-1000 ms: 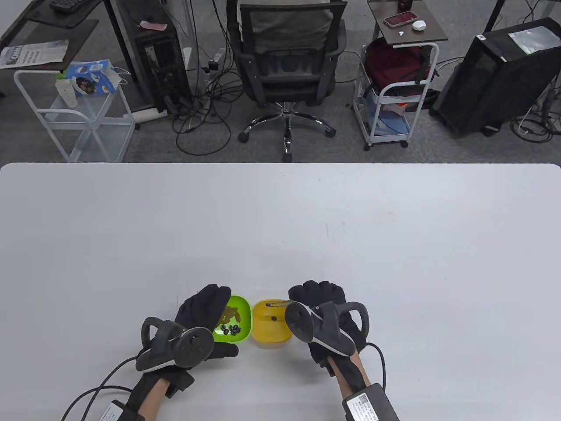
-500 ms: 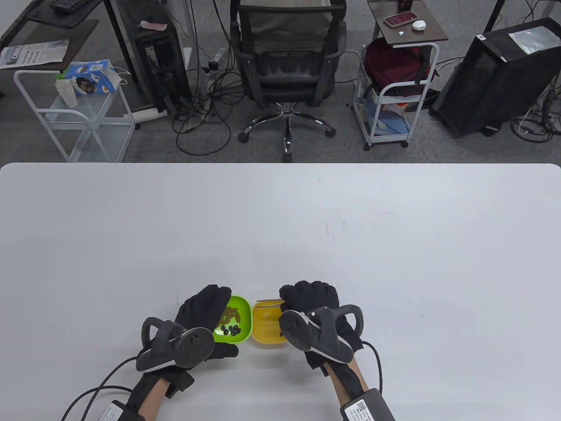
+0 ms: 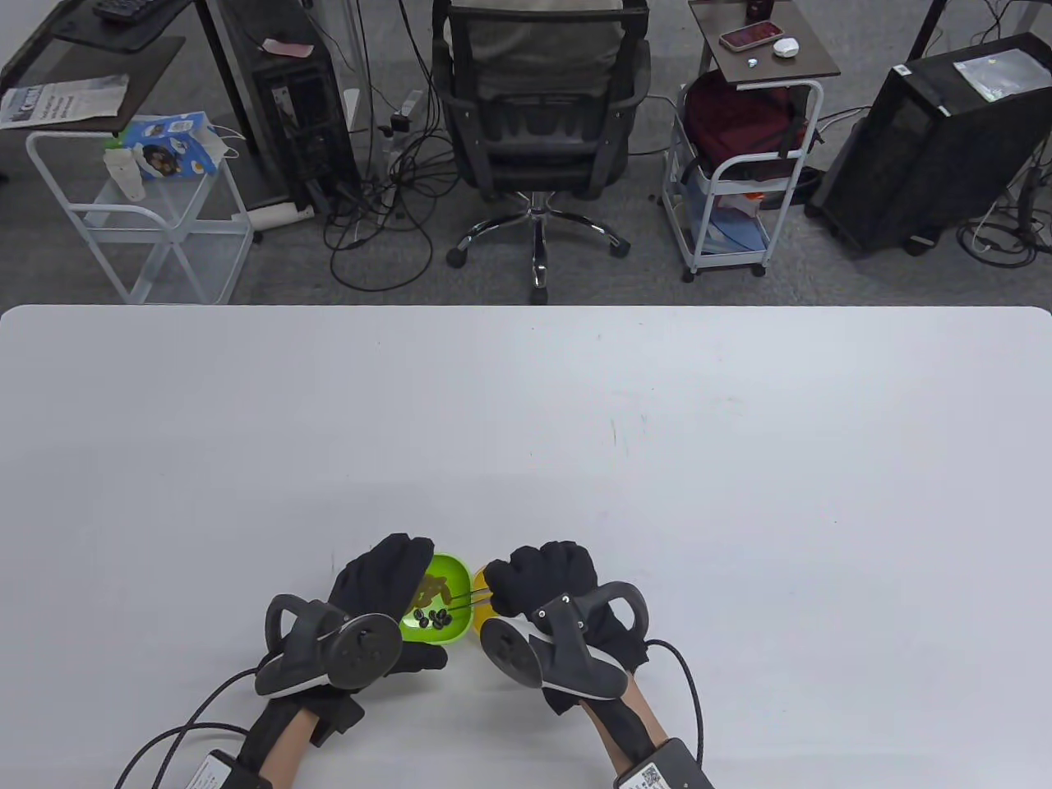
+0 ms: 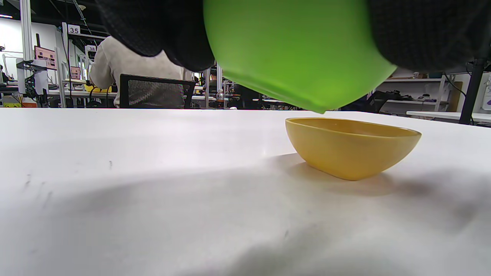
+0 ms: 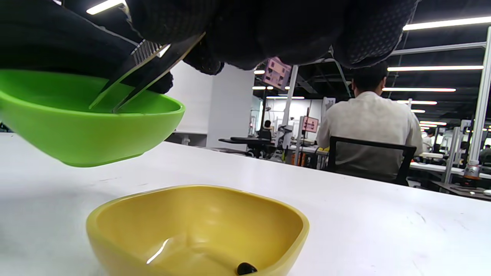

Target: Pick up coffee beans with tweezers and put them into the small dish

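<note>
We are seeing the right gloved hand (image 3: 542, 579) gripping a pair of slim metal tweezers (image 5: 142, 73), fingers curled together around the handle end; the tool's long axis is running sideways toward the person's left, and in the right wrist view its two tips are slanting down over the rim into the lime-green plastic bowl (image 3: 440, 604), slightly parted, with nothing visible between them. The left gloved hand (image 3: 382, 588) is clasping that green bowl at its left wall and holding it lifted and tilted off the white tabletop (image 3: 575, 427), as the left wrist view is showing. Dark coffee beans (image 3: 433, 616) are lying in a cluster at the bowl's near side, with some tan pieces (image 3: 430, 588) farther in. Just beside it on the right, the small yellow square-ish dish (image 5: 199, 230) is sitting flat on the table, one dark bean (image 5: 246, 268) resting on its floor. In the table view the right hand and its strapped tracker (image 3: 551, 649) are covering most of that dish. Beyond the table, a black mesh office chair (image 3: 538, 107) is standing.
</note>
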Demonstrator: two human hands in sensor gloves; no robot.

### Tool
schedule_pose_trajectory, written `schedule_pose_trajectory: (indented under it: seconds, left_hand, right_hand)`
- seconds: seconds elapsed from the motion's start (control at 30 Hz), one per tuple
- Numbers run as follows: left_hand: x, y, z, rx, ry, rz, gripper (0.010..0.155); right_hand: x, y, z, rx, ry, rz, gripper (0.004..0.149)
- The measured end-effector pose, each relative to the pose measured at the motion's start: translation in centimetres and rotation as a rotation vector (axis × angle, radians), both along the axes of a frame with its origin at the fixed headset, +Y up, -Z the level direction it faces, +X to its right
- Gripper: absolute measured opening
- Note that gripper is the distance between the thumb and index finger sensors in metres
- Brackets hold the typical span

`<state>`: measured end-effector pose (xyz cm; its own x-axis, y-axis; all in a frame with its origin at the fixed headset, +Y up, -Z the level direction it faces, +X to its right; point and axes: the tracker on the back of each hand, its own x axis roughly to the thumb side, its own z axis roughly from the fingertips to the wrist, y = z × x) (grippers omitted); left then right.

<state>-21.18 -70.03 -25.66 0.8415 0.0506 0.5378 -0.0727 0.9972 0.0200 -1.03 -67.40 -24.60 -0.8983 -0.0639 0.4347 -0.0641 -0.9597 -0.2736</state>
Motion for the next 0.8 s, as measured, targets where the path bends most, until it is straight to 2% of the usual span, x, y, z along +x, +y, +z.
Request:
schedule_pose_trajectory:
  seconds: [0.8]
  left_hand:
    - [0.2,0.0,0.0,0.002,-0.005,-0.014,0.113]
  right_hand:
    - [-2.3,-0.8,0.3,0.038,0.022,0.168,0.041]
